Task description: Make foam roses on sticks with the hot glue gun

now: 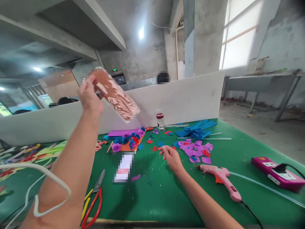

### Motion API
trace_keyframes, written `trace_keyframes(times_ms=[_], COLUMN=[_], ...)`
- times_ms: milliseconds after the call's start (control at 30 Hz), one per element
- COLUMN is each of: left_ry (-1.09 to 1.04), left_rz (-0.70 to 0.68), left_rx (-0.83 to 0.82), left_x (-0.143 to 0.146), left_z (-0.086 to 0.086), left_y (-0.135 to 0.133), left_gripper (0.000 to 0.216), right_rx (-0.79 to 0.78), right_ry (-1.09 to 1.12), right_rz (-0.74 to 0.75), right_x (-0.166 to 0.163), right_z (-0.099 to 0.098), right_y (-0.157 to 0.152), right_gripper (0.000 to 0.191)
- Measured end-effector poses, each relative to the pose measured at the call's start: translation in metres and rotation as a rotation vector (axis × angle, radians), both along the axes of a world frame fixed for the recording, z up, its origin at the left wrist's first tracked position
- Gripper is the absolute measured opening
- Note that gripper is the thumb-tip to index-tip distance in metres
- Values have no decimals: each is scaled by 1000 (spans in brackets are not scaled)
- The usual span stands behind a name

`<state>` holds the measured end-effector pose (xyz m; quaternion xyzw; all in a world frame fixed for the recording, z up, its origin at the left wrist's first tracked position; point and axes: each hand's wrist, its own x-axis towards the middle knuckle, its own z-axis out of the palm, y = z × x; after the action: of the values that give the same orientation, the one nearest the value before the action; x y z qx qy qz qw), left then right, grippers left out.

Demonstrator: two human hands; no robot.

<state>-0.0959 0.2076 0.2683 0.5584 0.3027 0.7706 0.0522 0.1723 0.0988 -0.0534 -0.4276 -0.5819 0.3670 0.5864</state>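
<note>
My left hand is raised above the table at left, closed on a packet of brown sheets in shiny clear plastic. The packet tilts down to the right. Low over the table's middle hovers my right hand, its fingers loosely curled and slightly apart, with nothing visible in them. Small red and blue paper scraps lie by its fingertips. To its right are purple paper petals and a pink hot glue gun. Purple, blue and red paper flowers rest on an orange sheet at left.
Red-handled scissors lie at the front left. A red-lidded glass jar stands near the white partition. Blue crepe paper and clear glue sticks lie behind the petals. A magenta power strip sits at right. A white cable crosses the left.
</note>
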Motion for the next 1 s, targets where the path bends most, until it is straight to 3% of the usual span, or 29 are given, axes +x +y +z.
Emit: trace_keyframes(times_ms=[133,200,267,367,467,633,733,800,867,933,1000], left_ry=[169,207,196,62,-104,-182,-68,131,285,376,372], left_rz=[-247,-319,-389,-600,-812,-904,-866,-773,-583,-195,27], left_rx=[-115,-199,-292,-402,-612,-910,-981,-980,-952,-895,-860], left_x=[48,70,92,127,154,167,156,138,112,76,35], left_z=[10,-2,-25,-79,-148,-259,-298,-305,-294,-270,-240], left_y=[-71,-100,-121,-145,-168,-205,-208,-200,-181,-154,-122], left_gripper=[41,39,39,35,31,33,44,51,59,43,28], right_rx=[-201,-269,-308,-314,-388,-655,-709,-689,-635,-582,-553], right_ry=[474,686,772,794,807,756,613,558,503,421,307], right_rz=[34,143,289,367,324,210,50,-15,-20,-9,-17], right_x=[31,47,60,72,76,69,64,64,66,68,71], right_z=[30,44,54,57,47,12,-9,-19,-24,-26,-29], right_y=[-27,-56,-91,-141,-179,-217,-226,-225,-219,-208,-195], right_gripper=[58,62,69,75,71,66,47,47,51,59,70])
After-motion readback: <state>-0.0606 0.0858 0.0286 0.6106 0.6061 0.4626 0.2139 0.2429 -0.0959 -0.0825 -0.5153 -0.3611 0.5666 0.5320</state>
